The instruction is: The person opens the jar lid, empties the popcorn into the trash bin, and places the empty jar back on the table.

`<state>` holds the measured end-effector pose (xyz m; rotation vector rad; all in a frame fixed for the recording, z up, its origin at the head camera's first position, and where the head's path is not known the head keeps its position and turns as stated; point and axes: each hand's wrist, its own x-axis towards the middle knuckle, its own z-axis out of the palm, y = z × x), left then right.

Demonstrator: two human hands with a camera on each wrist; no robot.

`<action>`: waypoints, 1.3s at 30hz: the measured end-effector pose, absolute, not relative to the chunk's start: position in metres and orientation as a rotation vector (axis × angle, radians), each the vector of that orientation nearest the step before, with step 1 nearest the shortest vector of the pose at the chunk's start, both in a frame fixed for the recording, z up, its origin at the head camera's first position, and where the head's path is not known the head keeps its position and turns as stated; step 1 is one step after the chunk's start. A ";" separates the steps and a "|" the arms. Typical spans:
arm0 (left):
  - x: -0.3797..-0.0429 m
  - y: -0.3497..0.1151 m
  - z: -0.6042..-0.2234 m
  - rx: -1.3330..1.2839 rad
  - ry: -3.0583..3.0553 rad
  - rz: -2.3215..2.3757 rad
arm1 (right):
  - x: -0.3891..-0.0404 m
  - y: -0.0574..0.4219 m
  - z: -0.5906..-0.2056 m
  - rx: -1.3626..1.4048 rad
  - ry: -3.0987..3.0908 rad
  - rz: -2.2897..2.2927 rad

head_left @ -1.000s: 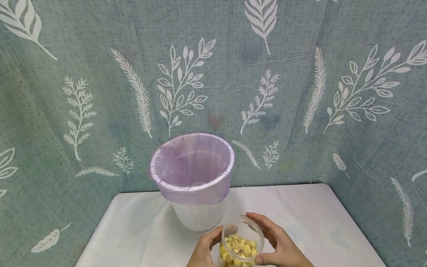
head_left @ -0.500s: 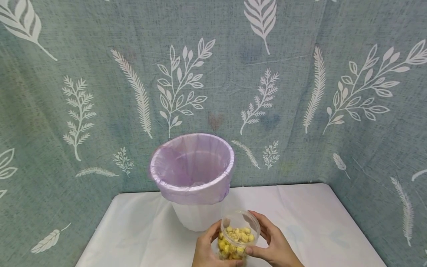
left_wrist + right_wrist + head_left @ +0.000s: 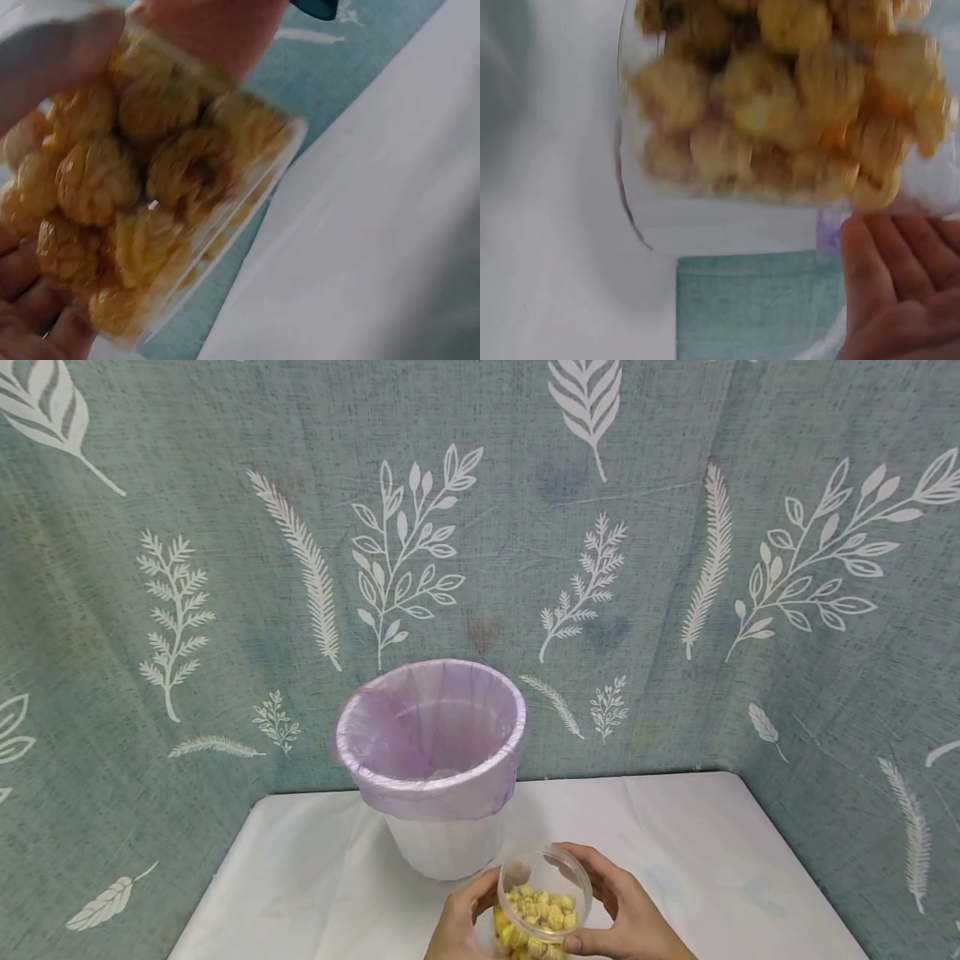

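A clear plastic jar [image 3: 545, 893] of yellow popcorn [image 3: 536, 914] is held between both hands at the front of the table, below and right of a lined bin. My left hand [image 3: 461, 918] grips the jar's left side. From the right, my right hand [image 3: 626, 910] holds it near the rim, with the thumb on the near side and the fingers reaching round the far side. Tilted in the left wrist view, the jar [image 3: 292, 142] shows popcorn [image 3: 97, 180] packed against its wall. Popcorn [image 3: 757, 90] also fills the top of the right wrist view.
A white bin [image 3: 442, 843] with a purple bag liner [image 3: 442, 793] folded over its rim stands on the white-covered table [image 3: 300, 893]. Behind and at both sides hangs a grey-green leaf-print curtain [image 3: 495, 527].
The jar and both hands rose a little and shifted left by half a second ago. Now they are back lower, near where they were a second ago. The bin has not moved.
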<state>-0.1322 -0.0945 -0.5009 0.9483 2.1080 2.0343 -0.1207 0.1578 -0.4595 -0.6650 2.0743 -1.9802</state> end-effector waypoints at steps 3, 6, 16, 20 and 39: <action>-0.134 -0.099 -0.501 1.020 2.020 2.001 | -0.120 0.161 -0.458 -0.714 1.979 -1.969; -0.134 -0.101 -0.501 1.049 1.935 1.974 | -0.119 0.163 -0.456 -0.719 1.905 -1.938; -0.132 -0.102 -0.505 0.958 2.076 1.998 | -0.119 0.161 -0.459 -0.756 1.921 -1.995; -0.128 -0.096 -0.507 0.751 2.359 2.018 | -0.120 0.149 -0.466 -0.575 2.109 -2.042; -0.125 -0.089 -0.511 0.731 2.520 2.022 | -0.122 0.133 -0.466 -0.385 2.224 -2.054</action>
